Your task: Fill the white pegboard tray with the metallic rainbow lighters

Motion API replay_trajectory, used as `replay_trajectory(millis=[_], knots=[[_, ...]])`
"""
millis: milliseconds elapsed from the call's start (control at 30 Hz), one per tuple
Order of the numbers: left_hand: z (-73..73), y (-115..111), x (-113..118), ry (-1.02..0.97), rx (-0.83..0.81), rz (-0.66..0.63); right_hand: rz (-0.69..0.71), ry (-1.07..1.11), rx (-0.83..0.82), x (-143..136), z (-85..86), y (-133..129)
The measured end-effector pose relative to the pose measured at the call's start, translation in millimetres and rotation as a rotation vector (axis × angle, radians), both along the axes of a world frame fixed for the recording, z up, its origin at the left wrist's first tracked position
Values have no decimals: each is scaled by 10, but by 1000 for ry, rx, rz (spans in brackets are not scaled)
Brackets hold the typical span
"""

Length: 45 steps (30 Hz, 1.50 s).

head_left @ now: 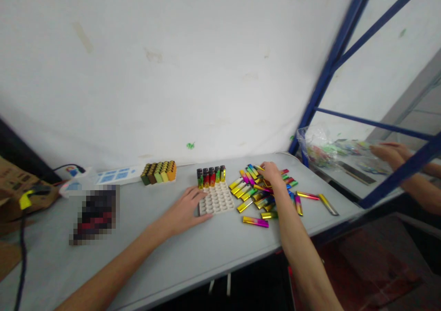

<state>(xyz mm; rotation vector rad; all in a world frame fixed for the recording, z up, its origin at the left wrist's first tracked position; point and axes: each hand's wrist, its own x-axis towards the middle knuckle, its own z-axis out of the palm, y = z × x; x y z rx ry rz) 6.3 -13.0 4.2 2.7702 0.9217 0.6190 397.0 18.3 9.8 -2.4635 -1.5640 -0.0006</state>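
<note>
A white tray (pixel 217 200) with round holes stands near the middle of the table, its back rows filled with upright shiny lighters (pixel 212 177) in green, red and yellow. At the tray's left edge rests my left hand (pixel 188 210), fingers apart, holding nothing. My right hand (pixel 270 172) reaches into a loose pile of metallic coloured lighters (pixel 263 196) to the right of the tray. Its fingers are curled at a yellow lighter near the back of the pile; the fingertips are partly hidden.
At the back left a block of upright lighters (pixel 159 173) stands beside a white power strip (pixel 117 175). A cardboard box (pixel 24 187) lies far left. Blue metal posts (pixel 319 90) rise at the right. Beyond them are a plastic bag (pixel 319 148) and another person's hands (pixel 392 152).
</note>
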Motion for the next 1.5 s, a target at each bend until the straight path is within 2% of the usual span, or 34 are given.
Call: replay_trajectory(millis=[267, 433, 500, 667, 800, 1033, 1500], knots=[[-29, -2, 0, -5, 12, -4, 91, 6, 8, -41, 72, -8], [-5, -26, 3, -4, 8, -6, 143, -3, 75, -106, 156, -24], [1, -33, 2, 8, -1, 3, 226, 9, 169, -169, 208, -28], [5, -42, 4, 31, 0, 8, 611, 184, 584, -379, 274, -50], [18, -49, 11, 38, -2, 13, 750, 270, 728, -539, 245, -55], [20, -53, 13, 43, -2, 17, 810, 278, 828, -784, 230, -81], [32, -58, 15, 69, -4, 10, 950, 350, 839, -1084, 226, -122]])
